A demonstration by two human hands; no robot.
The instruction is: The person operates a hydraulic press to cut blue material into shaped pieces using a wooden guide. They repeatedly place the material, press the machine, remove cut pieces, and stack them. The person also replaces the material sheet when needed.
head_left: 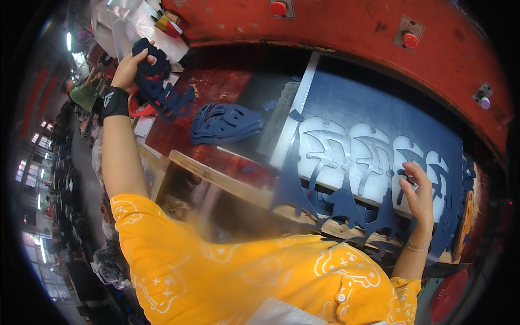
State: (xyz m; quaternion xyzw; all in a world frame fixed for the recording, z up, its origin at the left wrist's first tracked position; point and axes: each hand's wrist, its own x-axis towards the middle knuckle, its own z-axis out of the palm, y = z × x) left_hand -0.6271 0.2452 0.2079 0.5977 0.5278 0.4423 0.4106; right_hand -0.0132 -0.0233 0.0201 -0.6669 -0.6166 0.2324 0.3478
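Observation:
My left hand is stretched out to the far left, closed on some navy cut-out pieces. More slotted navy strips hang below it; whether they are joined to the held pieces I cannot tell. A stack of curved, slotted navy cut-outs lies on the dark red table to the right of that hand. My right hand, fingers apart and holding nothing, is over the right part of a navy sheet. Several shaped openings in the sheet show a white board. Its cut near edge droops over the table's front.
A red machine body spans the far side, with red buttons on it. A wooden rail runs along the near edge. Clear plastic and a small yellow box sit at the upper left. Another person is in the background.

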